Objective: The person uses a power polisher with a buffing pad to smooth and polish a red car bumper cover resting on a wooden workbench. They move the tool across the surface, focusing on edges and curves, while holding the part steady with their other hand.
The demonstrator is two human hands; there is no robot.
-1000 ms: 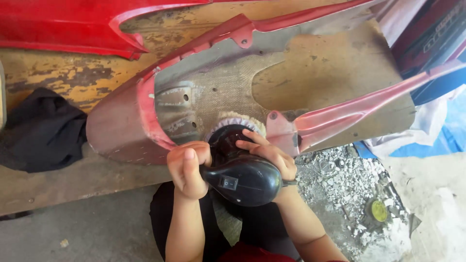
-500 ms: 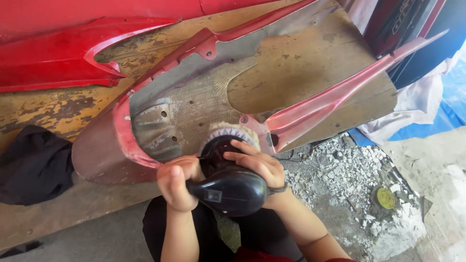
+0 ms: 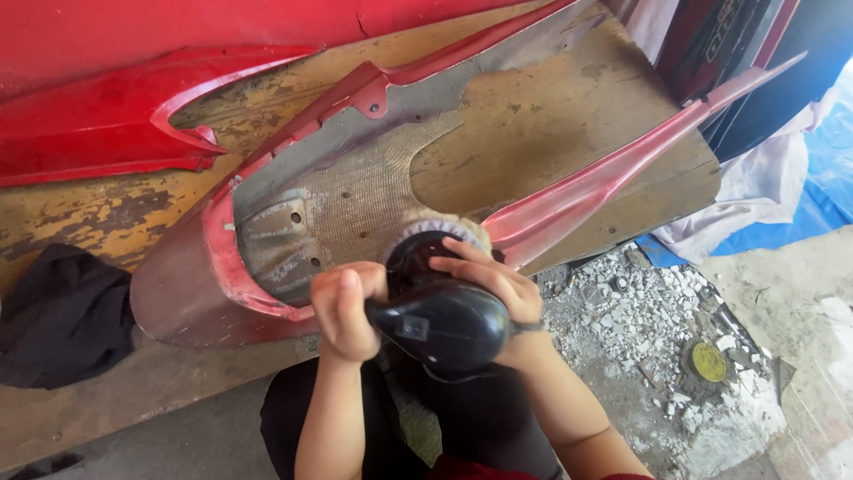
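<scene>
A black electric polisher (image 3: 442, 322) with a fluffy round pad (image 3: 435, 229) is pressed against the near edge of a red vehicle body panel (image 3: 213, 284) lying upside down on a worn wooden board (image 3: 107, 213). My left hand (image 3: 345, 311) grips the side handle of the polisher. Over the top of the tool's head rests my right hand (image 3: 489, 280), with a band at the wrist. The panel's grey woven inside faces up, and a long red arm of it (image 3: 613, 173) runs to the upper right.
A second red panel (image 3: 115, 120) lies at the upper left on the board. A black cloth (image 3: 58, 316) sits at the left. Grey rubble (image 3: 640, 329) and a yellow disc (image 3: 708, 362) lie on the ground at right. White cloth and blue sheet at far right.
The view has shifted, so the panel and board sit further left and lower in frame. Both hands stay on the polisher at the panel's near edge.
</scene>
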